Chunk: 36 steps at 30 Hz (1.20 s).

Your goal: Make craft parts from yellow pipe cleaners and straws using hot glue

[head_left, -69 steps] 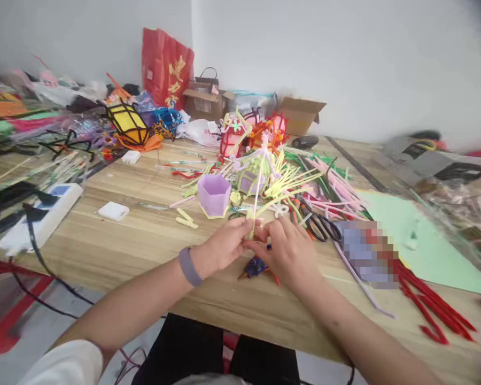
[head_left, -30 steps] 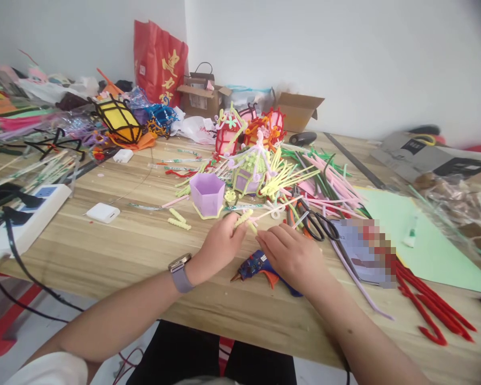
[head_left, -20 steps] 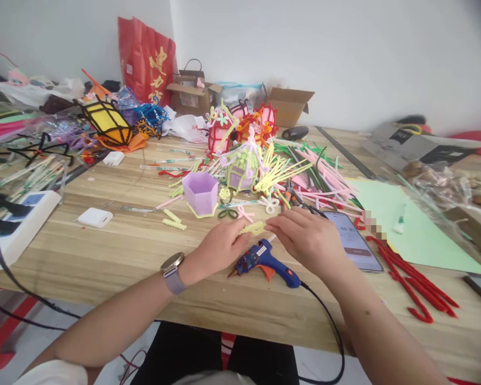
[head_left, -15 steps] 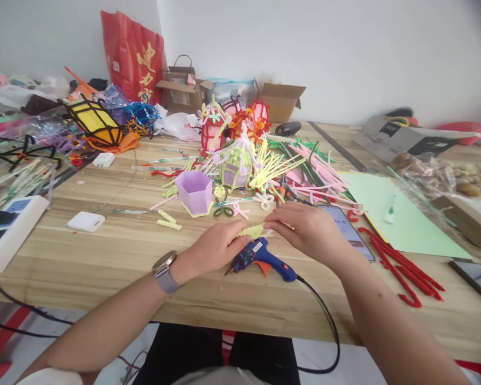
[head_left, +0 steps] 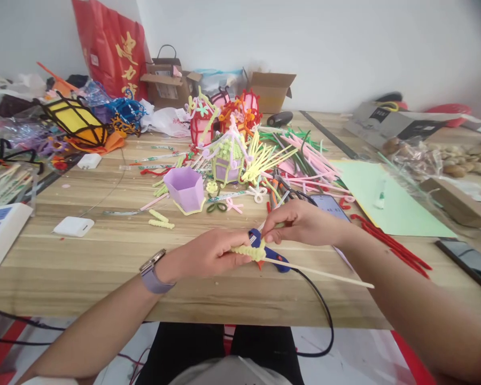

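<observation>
Since the earlier frame, the pale stick [head_left: 324,275] has been swung, so that it is now pointed to the right and slightly towards the table edge, and the whole view has been shifted a little to the right. By the left hand [head_left: 206,254], the yellow fuzzy coil [head_left: 246,251] is gripped between the thumb and the fingers, above the table [head_left: 116,267] and before the person's body. From the far end of this coil a short yellow strand is raised, and it is pinched by the thumb and forefinger of the right hand [head_left: 300,224]. The stick is extended from the coil, and its tip is seen near the right forearm.

Behind the coil, the blue glue gun [head_left: 278,259] is partly hidden by it and by the right hand. On the left wrist a watch [head_left: 154,267] is worn. Farther from the left hand, two short yellow coils [head_left: 160,219] are laid together, just beside the purple hexagonal cup [head_left: 186,190]. Near the right hand, a phone [head_left: 324,205] is partly covered; beyond it, a pale green sheet [head_left: 385,198] is spread.
</observation>
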### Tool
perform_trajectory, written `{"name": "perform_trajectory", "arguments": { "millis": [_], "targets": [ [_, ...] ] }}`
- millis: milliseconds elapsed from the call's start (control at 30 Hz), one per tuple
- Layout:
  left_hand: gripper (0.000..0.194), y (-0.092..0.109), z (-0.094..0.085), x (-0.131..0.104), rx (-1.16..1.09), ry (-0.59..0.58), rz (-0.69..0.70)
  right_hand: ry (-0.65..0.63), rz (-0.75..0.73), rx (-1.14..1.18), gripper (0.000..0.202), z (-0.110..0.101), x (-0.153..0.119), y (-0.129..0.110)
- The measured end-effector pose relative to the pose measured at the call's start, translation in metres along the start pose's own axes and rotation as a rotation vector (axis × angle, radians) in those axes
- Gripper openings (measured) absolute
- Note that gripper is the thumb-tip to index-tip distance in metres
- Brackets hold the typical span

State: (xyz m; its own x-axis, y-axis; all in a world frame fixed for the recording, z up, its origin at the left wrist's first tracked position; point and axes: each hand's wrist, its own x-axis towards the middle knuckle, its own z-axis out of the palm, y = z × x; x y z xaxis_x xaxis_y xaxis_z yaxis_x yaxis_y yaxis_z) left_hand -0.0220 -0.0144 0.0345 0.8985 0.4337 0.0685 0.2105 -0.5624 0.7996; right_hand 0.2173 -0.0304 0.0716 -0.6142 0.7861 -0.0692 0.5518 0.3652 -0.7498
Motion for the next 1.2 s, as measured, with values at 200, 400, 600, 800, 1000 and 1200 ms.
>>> {"name": "perform_trajectory", "arguments": {
  "millis": [200, 400, 600, 800, 1000, 1200],
  "targets": [
    [0.029, -0.002, -0.001, -0.001, -0.240, 0.156, -0.057, 0.167, -0.033, 0.197, 0.028, 0.022, 0.003, 0.013],
    [0.028, -0.006, 0.003, 0.005, -0.279, 0.414, -0.183, 0.414, -0.027, -0.067, 0.034, 0.056, -0.001, 0.011],
    [0.027, -0.006, 0.005, 0.008, -0.022, 0.488, -0.166, 0.541, -0.139, -0.589, 0.031, 0.082, -0.007, -0.006],
    [0.022, -0.010, 0.006, 0.008, 0.109, 0.408, -0.152, 0.465, -0.235, -0.913, 0.029, 0.058, -0.014, -0.017],
    [0.021, -0.013, 0.003, 0.005, 0.138, 0.200, -0.012, 0.302, -0.120, -0.683, 0.027, 0.019, -0.009, -0.023],
    [0.028, -0.006, -0.006, -0.001, -0.071, 0.105, -0.007, 0.005, 0.028, -0.018, 0.026, 0.001, -0.004, -0.010]
  ]
}}
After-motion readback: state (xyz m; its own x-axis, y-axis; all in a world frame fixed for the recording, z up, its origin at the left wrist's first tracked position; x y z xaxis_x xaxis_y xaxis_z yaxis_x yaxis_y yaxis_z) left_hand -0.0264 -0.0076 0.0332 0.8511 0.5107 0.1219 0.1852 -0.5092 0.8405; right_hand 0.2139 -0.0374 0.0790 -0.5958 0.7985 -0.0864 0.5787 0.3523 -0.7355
